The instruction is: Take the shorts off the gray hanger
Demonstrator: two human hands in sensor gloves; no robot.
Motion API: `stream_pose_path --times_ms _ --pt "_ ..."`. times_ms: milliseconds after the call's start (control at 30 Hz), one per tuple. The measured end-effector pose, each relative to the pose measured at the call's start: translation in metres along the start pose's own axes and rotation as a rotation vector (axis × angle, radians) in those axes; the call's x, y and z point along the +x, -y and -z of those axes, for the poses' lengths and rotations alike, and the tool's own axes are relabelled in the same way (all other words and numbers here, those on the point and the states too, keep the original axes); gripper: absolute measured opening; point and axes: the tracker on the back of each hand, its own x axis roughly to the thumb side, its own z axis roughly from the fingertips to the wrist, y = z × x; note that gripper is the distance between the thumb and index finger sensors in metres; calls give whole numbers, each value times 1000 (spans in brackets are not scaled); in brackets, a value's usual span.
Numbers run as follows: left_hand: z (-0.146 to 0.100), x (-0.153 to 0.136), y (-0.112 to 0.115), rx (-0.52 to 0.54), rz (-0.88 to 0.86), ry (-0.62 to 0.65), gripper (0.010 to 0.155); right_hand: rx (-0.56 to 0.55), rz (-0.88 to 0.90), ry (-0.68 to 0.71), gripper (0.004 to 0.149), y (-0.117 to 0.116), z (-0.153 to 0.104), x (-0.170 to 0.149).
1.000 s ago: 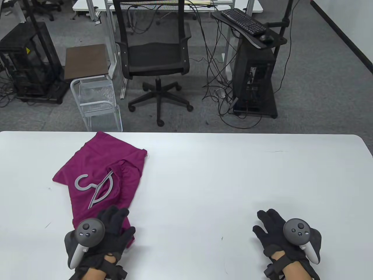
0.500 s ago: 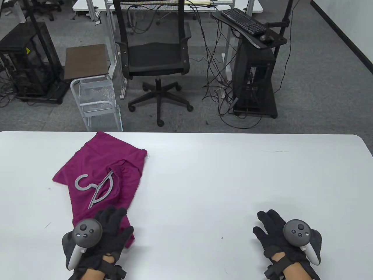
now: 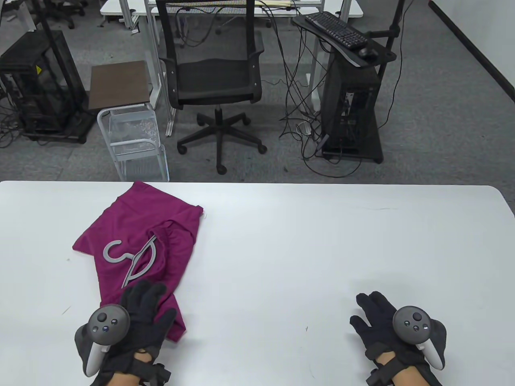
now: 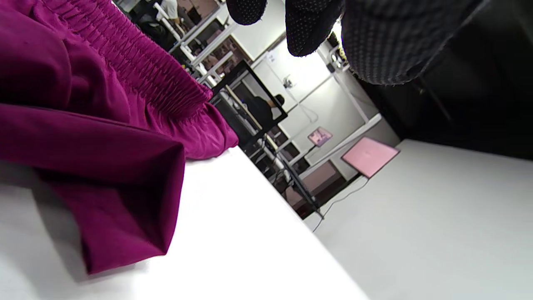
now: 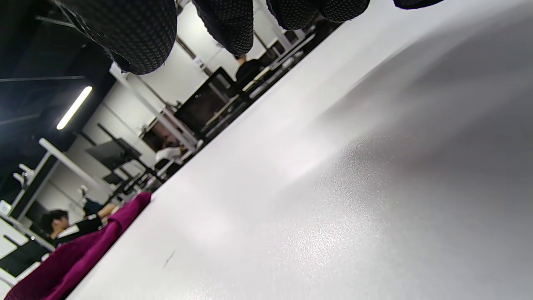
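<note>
Probably an office: swivel chair (image 3: pixel 215 76), keyboard (image 3: pixel 336 29), desks, carpet.

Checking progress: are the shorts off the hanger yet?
Not yet. One arm of the hanger still disappears inside the shorts; only its hook and other arm show.

I see soft matt magenta cloth shorts (image 3: pixel 136 229), a smooth gray plastic hanger (image 3: pixel 134 257), and a smooth, faintly speckled white worktop (image 3: pixel 322 249).

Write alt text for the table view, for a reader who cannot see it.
Magenta shorts lie crumpled on the left of a white table with a gray hanger on top. The gloved left hand is over their near end; the right hand lies flat far to the right.
</note>
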Motion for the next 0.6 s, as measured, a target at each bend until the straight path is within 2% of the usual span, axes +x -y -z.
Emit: stream_pose_path --times_ms 333,467,600 --pt "-5 -24 -27 155 -45 -121 77 9 0 5 69 -1 0 1" --pt "-8 -39 -37 222 -30 -223 88 17 4 11 70 -2 0 2" --pt "-11 -58 -47 264 26 -390 107 27 6 14 69 -3 0 2"
